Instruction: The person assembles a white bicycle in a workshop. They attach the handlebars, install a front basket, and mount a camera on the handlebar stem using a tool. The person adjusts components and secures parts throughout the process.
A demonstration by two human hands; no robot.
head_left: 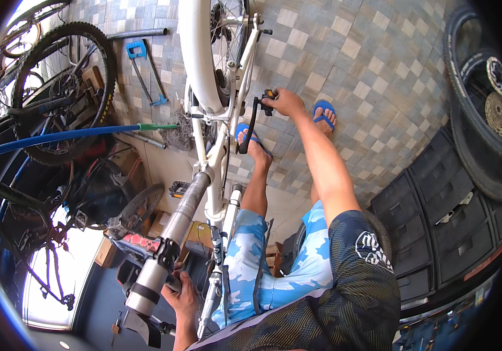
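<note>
While I watched from the head view, my left hand (184, 298) was clamped round the grey metal clamp arm of the repair stand (166, 245), likely to steady it. That arm gripped the white bicycle frame (213, 140), which hung raised over the floor, presumably so the drivetrain could turn freely. My right hand (286, 102) had closed on the black pedal (268, 95) at the end of the black crank arm (250, 126). Below lay a checkered tiled floor (368, 76); dark bicycles (46, 117) crowded the left, black drawer cabinets (450, 216) stood right.
</note>
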